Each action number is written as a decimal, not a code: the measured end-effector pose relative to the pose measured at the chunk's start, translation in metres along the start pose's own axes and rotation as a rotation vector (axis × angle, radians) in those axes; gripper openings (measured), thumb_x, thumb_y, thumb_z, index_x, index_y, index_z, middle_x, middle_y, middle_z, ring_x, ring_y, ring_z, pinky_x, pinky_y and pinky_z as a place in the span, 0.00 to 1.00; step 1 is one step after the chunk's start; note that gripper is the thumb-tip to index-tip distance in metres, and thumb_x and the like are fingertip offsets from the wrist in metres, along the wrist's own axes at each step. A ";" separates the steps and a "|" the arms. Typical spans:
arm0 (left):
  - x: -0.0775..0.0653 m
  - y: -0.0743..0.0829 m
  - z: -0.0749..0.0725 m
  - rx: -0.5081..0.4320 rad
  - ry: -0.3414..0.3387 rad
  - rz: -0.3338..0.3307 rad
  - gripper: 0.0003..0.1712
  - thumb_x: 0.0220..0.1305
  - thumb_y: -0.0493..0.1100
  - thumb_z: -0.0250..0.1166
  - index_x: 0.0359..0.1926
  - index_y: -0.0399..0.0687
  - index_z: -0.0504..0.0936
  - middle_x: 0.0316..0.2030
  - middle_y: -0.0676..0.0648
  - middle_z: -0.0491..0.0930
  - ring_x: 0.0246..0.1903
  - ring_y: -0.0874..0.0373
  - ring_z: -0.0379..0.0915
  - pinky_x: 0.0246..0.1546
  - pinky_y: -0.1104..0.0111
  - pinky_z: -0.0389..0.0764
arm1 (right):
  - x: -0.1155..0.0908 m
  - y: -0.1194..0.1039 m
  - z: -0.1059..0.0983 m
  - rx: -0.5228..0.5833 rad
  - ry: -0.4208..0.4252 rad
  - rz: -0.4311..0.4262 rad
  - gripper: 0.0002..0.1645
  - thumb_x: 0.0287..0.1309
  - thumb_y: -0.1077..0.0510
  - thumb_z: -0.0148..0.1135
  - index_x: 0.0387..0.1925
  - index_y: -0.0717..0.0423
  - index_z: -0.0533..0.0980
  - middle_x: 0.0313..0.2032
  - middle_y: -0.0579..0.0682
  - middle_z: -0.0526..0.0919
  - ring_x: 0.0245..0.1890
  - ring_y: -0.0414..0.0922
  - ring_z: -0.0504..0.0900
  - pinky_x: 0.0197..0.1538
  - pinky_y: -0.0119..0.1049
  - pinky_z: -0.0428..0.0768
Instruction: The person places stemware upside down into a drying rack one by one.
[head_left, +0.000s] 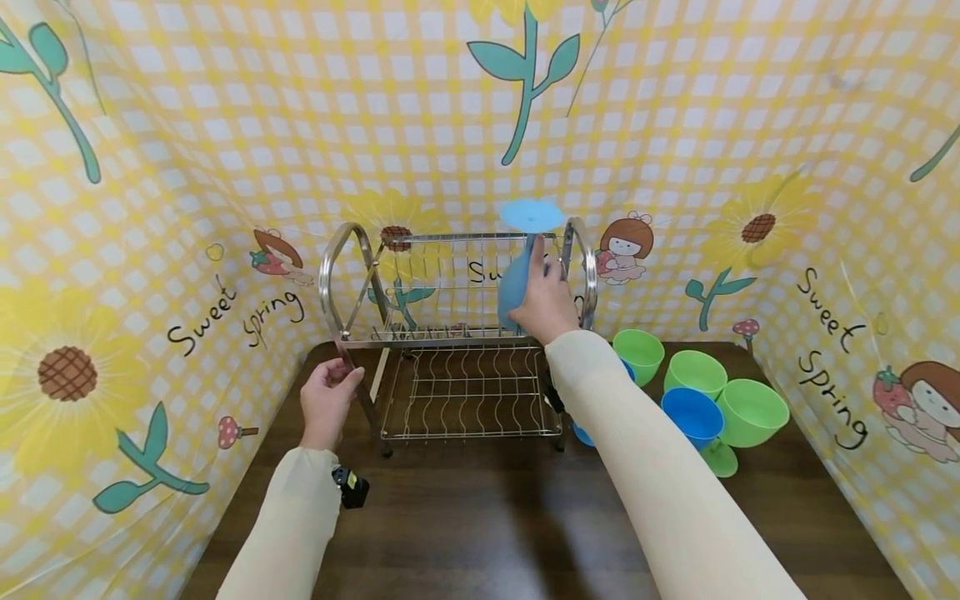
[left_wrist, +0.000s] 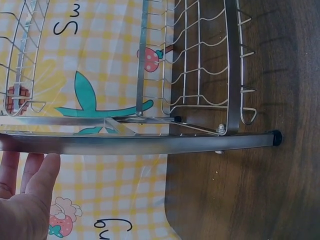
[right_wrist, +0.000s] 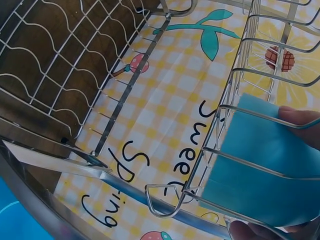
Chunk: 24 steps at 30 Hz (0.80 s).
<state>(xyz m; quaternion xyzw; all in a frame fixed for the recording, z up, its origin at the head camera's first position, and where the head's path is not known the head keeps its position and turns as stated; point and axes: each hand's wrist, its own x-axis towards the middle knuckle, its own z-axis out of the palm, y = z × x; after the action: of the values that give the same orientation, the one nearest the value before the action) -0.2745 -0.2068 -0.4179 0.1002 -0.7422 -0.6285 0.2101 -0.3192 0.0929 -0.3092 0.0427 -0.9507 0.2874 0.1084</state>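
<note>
A blue plastic goblet (head_left: 513,292) is upside down at the right end of the upper tier of a metal dish rack (head_left: 450,340), its round foot on top. My right hand (head_left: 550,304) grips it around the bowl and stem, the index finger reaching along the stem. In the right wrist view, the goblet's bowl (right_wrist: 260,160) shows behind the upper tier's wires, with fingertips on either side. My left hand (head_left: 327,400) is at the rack's left side post, holding it between thumb and fingers. The left wrist view shows the fingertips (left_wrist: 50,162) right at this post (left_wrist: 150,144).
Several green goblets (head_left: 753,412) and a blue goblet (head_left: 692,414) stand upright right of the rack, with more blue partly hidden behind my right sleeve. The rack's wavy lower tier (head_left: 472,392) is just above the brown table (head_left: 450,517). Patterned cloth (head_left: 420,108) encloses the back and sides.
</note>
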 end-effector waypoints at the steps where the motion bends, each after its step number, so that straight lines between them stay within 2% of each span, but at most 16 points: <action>1: 0.000 0.000 0.000 0.000 0.000 0.001 0.16 0.60 0.32 0.65 0.47 0.27 0.74 0.28 0.59 0.72 0.23 0.75 0.70 0.25 0.82 0.75 | 0.000 0.000 0.000 -0.003 -0.004 0.004 0.72 0.49 0.54 0.72 0.74 0.51 0.26 0.65 0.69 0.55 0.51 0.66 0.73 0.45 0.52 0.77; 14: 0.000 -0.001 0.000 0.002 0.000 0.008 0.16 0.59 0.32 0.65 0.47 0.26 0.73 0.27 0.59 0.72 0.25 0.75 0.70 0.25 0.82 0.75 | 0.001 0.000 0.001 -0.027 -0.031 0.036 0.70 0.53 0.54 0.70 0.73 0.53 0.24 0.63 0.71 0.57 0.44 0.64 0.76 0.40 0.50 0.78; 24: 0.001 -0.002 0.001 0.000 0.003 0.017 0.16 0.59 0.31 0.65 0.46 0.27 0.73 0.27 0.60 0.72 0.24 0.75 0.70 0.25 0.81 0.76 | 0.002 0.000 0.003 -0.051 -0.037 0.048 0.71 0.53 0.52 0.70 0.73 0.49 0.23 0.64 0.71 0.57 0.49 0.66 0.74 0.45 0.54 0.78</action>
<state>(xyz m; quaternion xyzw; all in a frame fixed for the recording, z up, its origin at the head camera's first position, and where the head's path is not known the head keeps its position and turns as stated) -0.2758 -0.2069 -0.4200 0.0950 -0.7427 -0.6265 0.2165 -0.3217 0.0917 -0.3110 0.0224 -0.9602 0.2650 0.0849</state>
